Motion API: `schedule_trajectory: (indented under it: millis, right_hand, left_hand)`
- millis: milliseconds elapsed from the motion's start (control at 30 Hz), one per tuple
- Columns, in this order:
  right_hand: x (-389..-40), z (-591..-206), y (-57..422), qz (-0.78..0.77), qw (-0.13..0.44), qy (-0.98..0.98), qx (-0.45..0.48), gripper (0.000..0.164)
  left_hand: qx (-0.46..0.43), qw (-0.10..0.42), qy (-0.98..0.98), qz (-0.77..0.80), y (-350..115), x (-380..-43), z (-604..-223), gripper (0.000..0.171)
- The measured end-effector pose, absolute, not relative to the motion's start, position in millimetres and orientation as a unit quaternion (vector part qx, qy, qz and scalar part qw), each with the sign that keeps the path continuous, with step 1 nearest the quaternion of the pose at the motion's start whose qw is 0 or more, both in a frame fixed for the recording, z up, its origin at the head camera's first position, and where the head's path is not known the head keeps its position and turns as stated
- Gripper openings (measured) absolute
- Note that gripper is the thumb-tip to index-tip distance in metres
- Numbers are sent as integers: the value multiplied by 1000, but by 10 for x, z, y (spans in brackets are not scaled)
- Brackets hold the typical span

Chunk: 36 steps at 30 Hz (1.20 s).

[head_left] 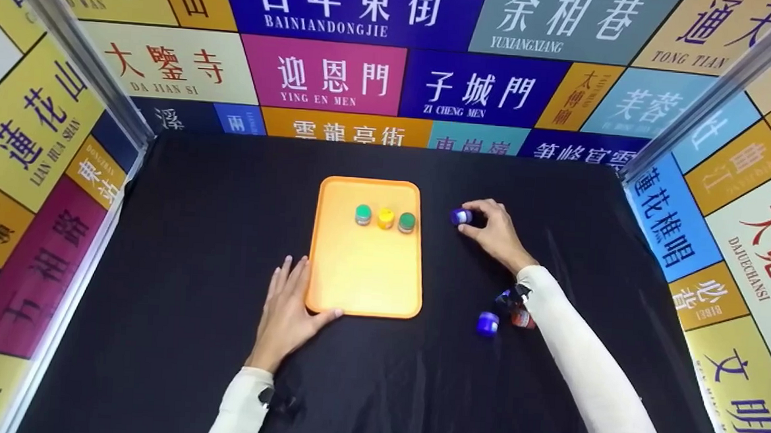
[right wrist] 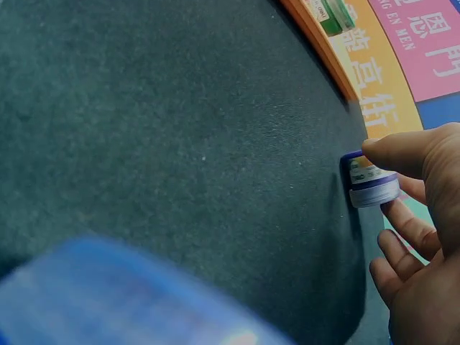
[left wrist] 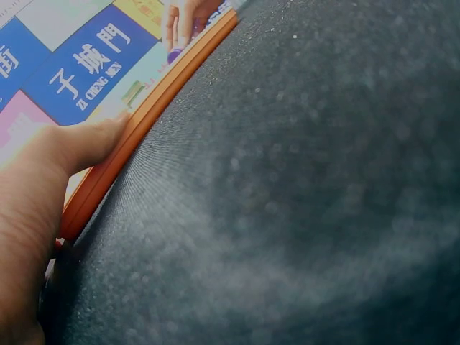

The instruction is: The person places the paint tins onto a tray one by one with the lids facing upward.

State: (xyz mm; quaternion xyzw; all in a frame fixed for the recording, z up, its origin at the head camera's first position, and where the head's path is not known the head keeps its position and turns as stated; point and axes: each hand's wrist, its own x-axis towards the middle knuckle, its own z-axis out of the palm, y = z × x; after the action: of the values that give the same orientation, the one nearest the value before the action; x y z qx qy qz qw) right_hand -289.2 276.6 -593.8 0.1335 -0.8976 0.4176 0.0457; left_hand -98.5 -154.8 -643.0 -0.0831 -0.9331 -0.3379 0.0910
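Observation:
My right hand pinches a small purple paint jar between thumb and fingers, to the right of the orange tray. In the right wrist view this jar is tilted, its label partly showing near the thumb. Along the tray's lower left corner lies my left hand, fingers straight by the left side and thumb at the near rim. The left wrist view shows that thumb against the orange rim. A green jar, a yellow jar and a dark green jar stand on the tray.
Near my right forearm are a blue jar and a red jar, the latter partly hidden by the sleeve and wrist camera. Black cloth covers the table. Printed panels and metal posts border it.

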Motion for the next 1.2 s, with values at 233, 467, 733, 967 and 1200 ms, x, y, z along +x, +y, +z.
schedule_trajectory:
  millis: [233, 467, 733, 967, 1200]
  right_hand:
    - [-2935, -6016, 2758, 413, 42, -901, 129, 55]
    - [-2932, -6039, 2739, 406, 47, -905, 120, 53]
    - [-2936, -6047, 2713, 416, 60, -901, 110, 45]
    - [-2922, -6041, 2693, 419, 57, -901, 100, 40]
    - [-2908, -6051, 2679, 431, 50, -896, 92, 37]
  left_hand:
    - [-84, 91, -934, -334, -1536, -992, -6423, 122]
    - [-93, 100, -932, -335, -1528, -1001, -6418, 120]
    - [-93, 97, -931, -339, -1531, -998, -6416, 120]
    - [-85, 91, -932, -340, -1539, -991, -6411, 120]
    - [-78, 84, -935, -335, -1557, -985, -6415, 122]
